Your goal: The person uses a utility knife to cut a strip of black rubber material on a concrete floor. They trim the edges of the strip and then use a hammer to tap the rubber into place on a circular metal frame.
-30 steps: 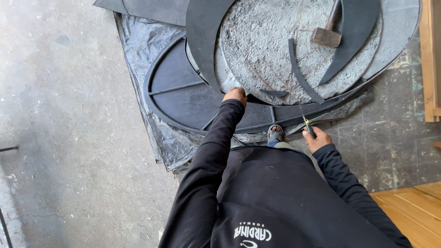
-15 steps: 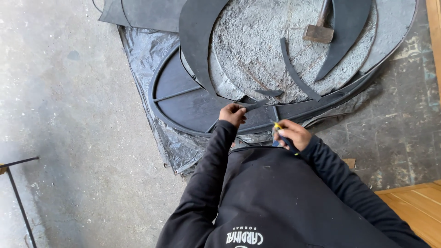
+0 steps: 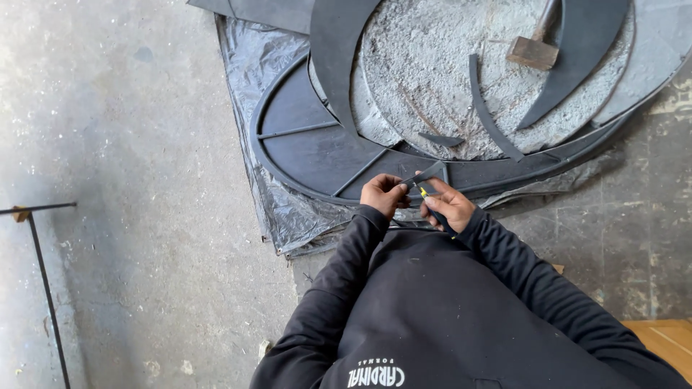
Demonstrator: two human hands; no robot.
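two hands [image 3: 418, 200], one knife [image 3: 430, 205] (yellow-tipped), one hammer [image 3: 534, 45]

Single head-worn view, steeply down and close over both forearms toward the concrete floor [image 3: 130, 144].

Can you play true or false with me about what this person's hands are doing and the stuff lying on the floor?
1. Both hands are holding a small dark piece. True.
2. The right hand has a yellow-tipped cutter in its grip. True.
3. The left hand grips the hammer. False: the hammer lies apart on the grey gritty disc.
4. The big round frame sits on a wooden table. False: it sits on plastic sheeting.
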